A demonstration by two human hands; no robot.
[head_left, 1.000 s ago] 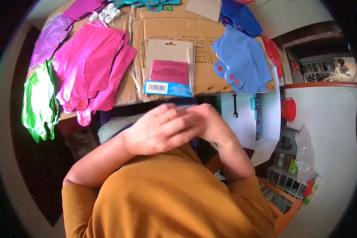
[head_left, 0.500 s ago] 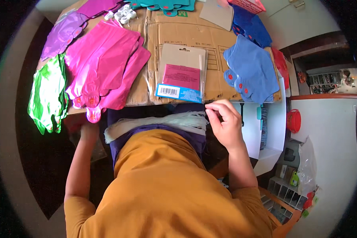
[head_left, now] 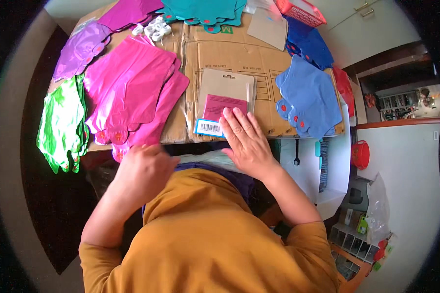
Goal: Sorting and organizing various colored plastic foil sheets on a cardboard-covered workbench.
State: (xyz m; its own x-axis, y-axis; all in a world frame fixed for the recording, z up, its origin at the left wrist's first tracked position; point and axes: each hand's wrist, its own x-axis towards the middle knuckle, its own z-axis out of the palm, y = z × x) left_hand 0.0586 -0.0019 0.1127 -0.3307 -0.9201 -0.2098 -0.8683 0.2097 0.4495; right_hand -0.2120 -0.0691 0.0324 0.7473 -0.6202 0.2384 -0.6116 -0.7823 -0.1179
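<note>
My right hand [head_left: 248,142] lies flat, fingers stretched out, across the lower part of a clear flat packet [head_left: 219,84]. The packet has a hang hole, a beige card, a pink panel and a blue-edged barcode label partly under my hand. My left hand [head_left: 149,168] is curled and slightly blurred in front of the table edge, beside a stack of pink foil sheets [head_left: 127,83] with scalloped ends, perhaps uninflated balloons. Whatever its fingers hold, if anything, is hidden. A bundle of whitish strands [head_left: 205,158] rests on my lap, partly covered by my hands.
The cardboard tabletop [head_left: 230,56] bears more foil stacks: green [head_left: 61,124], purple [head_left: 80,51], teal [head_left: 205,12], light blue [head_left: 310,95] and dark blue [head_left: 310,41]. White ribbon spools [head_left: 156,30], a grey card [head_left: 269,31] and a red basket [head_left: 303,12] stand toward the back.
My left hand has risen from below the table's left edge toward the middle. My right hand has gone from a pinch at the packet's lower corner to lying flat on the packet.
</note>
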